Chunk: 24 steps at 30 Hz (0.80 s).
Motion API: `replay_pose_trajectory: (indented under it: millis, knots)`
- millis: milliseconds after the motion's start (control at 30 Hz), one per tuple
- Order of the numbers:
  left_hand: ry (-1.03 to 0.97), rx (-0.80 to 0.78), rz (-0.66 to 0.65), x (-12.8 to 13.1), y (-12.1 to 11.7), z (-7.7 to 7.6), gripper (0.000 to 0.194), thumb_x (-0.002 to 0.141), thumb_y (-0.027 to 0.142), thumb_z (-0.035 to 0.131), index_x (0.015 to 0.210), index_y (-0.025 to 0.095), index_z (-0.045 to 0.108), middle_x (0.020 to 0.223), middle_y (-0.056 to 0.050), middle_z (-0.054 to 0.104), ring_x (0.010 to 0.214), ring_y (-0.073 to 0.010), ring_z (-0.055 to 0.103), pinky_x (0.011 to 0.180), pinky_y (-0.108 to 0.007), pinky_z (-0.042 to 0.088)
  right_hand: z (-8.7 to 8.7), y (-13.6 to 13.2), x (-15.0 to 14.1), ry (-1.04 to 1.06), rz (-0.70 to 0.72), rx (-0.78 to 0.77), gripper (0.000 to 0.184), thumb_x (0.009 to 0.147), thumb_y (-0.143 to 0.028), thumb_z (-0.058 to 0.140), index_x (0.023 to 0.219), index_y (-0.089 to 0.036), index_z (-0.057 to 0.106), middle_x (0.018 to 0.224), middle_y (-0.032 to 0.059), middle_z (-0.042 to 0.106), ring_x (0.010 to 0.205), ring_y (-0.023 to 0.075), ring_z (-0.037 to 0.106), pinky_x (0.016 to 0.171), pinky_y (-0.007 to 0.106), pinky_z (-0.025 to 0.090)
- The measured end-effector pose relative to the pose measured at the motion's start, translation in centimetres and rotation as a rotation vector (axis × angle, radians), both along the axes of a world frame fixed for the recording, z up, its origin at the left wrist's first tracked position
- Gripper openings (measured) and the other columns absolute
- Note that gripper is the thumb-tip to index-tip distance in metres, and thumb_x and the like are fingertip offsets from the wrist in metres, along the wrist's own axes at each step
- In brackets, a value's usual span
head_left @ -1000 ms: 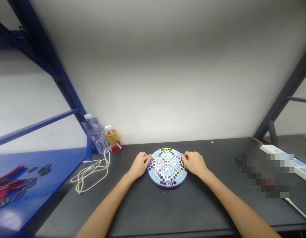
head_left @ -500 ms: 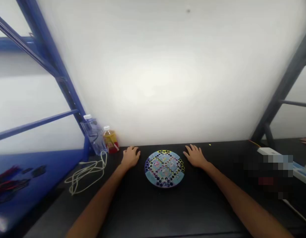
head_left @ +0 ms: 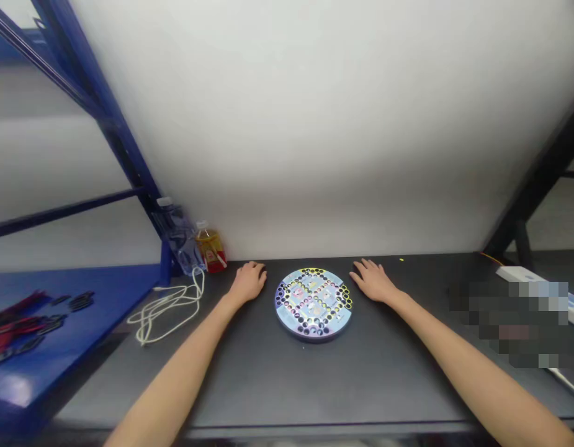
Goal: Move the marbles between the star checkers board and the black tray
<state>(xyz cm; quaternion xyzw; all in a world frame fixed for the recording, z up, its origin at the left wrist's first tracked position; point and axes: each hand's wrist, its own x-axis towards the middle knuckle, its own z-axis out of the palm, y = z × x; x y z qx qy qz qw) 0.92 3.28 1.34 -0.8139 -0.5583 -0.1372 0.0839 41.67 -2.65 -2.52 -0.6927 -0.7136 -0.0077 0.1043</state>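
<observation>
Both hands have come off the rim of the round printed game board [head_left: 313, 304] and now lie on the dark surface [head_left: 361, 385], one at each side of it. The board sits flat, roughly centred before the person, and neither hand touches it.

Left hand [head_left: 249, 281]: open and released, palm down, fingers lightly curved, just beside the board's left edge. Right hand [head_left: 373, 281]: also open and holding nothing, fingers slightly spread, just beside the board's upper right edge. Left forearm [head_left: 175, 366] and right forearm [head_left: 477, 379] angle inward from the lower corners, wrists low, elbows out of view.

Risks, as judged: the board looks unsecured, so a hand or wrist swept inward could nudge or spin it on the smooth surface. The clear plastic water bottle [head_left: 179, 239] stands tilted by the blue steel upright [head_left: 123, 149], beside a bottle of amber drink [head_left: 210, 249]. A wide movement of the left arm could knock either one over. The loose white cord [head_left: 168, 313] lies near the left forearm and could snag there. Beyond it, the blue shelf [head_left: 119, 292] carries a scatter of red and black pieces [head_left: 21, 329], too blurred to identify.
</observation>
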Motion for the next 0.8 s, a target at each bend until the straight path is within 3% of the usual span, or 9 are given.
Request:
replay_pose_trajectory:
  millis: [500, 800]
  knots:
    - [0.017, -0.003, -0.015, 0.19, 0.30, -0.04, 0.041, 0.096, 0.039, 0.037, 0.123, 0.016, 0.058, 0.119, -0.014, 0.059, 0.107, -0.0271, 0.055, 0.093, -0.040, 0.042, 0.77, -0.37, -0.14, -0.012, 0.003, 0.009, 0.062, 0.097, -0.053, 0.024, 0.143, -0.015, 0.041, 0.149, 0.0182, 0.037, 0.138, 0.0340, 0.028, 0.109, 0.052, 0.021]
    - [0.021, 0.000, -0.013, 0.32, 0.01, -0.07, 0.040, 0.095, 0.038, 0.038, 0.124, 0.017, 0.057, 0.117, -0.014, 0.059, 0.106, -0.0264, 0.056, 0.094, -0.040, 0.041, 0.35, -0.17, 0.06, -0.027, 0.003, 0.003, 0.063, 0.097, -0.053, 0.023, 0.144, -0.014, 0.040, 0.150, 0.0180, 0.035, 0.138, 0.0344, 0.028, 0.109, 0.053, 0.020]
